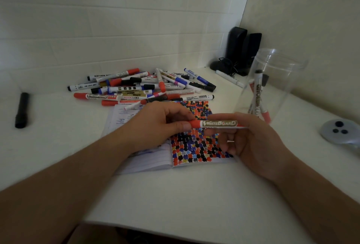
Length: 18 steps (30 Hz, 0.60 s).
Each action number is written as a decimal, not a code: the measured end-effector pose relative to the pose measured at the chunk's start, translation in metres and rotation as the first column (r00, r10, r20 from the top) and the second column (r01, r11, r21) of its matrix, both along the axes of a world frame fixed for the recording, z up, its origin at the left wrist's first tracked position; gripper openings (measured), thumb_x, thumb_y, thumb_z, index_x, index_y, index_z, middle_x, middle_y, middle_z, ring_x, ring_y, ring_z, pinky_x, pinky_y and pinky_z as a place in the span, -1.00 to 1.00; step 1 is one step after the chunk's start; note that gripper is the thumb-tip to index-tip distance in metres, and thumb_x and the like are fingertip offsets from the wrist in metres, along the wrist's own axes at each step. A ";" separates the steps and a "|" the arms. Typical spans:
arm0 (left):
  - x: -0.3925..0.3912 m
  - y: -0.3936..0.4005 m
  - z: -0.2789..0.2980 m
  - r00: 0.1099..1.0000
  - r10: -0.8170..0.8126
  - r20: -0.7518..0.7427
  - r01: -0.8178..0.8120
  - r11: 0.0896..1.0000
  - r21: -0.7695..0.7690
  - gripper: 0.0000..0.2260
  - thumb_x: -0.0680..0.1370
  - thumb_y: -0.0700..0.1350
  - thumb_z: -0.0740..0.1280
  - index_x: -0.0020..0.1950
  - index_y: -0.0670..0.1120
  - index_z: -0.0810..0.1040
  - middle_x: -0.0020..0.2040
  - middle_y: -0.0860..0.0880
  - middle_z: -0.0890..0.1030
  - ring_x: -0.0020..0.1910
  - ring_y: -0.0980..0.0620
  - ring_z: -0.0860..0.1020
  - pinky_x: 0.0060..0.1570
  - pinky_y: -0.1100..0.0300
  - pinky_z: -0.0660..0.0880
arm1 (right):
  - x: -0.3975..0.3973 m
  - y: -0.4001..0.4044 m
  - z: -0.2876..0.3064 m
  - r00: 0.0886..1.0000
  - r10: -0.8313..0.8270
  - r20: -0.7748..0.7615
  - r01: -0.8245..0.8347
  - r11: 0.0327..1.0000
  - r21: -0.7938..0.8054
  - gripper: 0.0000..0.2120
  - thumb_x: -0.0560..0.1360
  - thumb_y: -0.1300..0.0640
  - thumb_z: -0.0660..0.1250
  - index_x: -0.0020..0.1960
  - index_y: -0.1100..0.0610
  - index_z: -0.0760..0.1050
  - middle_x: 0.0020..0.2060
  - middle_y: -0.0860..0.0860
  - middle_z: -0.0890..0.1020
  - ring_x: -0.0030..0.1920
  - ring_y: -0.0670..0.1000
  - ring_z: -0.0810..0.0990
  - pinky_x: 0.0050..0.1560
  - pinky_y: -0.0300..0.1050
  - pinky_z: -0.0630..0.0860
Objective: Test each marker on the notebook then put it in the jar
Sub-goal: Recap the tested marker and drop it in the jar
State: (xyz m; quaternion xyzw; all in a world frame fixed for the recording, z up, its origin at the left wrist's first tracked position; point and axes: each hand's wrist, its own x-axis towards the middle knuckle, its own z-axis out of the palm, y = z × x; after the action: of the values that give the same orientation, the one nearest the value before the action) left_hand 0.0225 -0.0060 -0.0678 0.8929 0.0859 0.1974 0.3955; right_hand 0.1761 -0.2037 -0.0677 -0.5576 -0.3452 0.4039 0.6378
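Note:
A red whiteboard marker point(219, 123) is held level above the open notebook point(196, 142), whose right page is full of red, blue and black dabs. My left hand point(161, 125) pinches the marker's red cap end. The barrel's other end lies in the curled fingers of my right hand point(251, 142). A clear plastic jar point(272, 86) stands to the right of the notebook with a few markers upright inside. Behind the notebook lies a heap of several markers point(142, 88).
A black marker point(22, 110) lies alone at the far left. A white marker point(229, 78) lies near two black speakers point(243, 49) in the back corner. The jar's grey lid point(340, 131) rests at the right edge. The table's front edge is near me.

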 end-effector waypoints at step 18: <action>0.003 -0.010 -0.002 0.982 0.111 0.150 -0.134 0.979 0.152 -0.80 0.50 -0.08 0.51 -0.01 0.24 0.65 -0.10 0.34 0.64 0.00 0.36 0.59 -0.02 0.57 0.42 | -0.001 0.004 -0.007 0.955 -0.109 0.277 0.097 0.994 0.056 -0.64 0.67 0.14 0.07 0.07 0.02 0.65 -0.21 0.17 0.66 -0.37 0.06 0.41 -0.45 -0.16 0.30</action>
State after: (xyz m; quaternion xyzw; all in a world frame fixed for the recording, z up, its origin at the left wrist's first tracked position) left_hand 0.0251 -0.0158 -0.0701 0.8988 0.0964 0.2904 0.3141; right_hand 0.1754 -0.2000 -0.0743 -0.6130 -0.4106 0.2800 0.6143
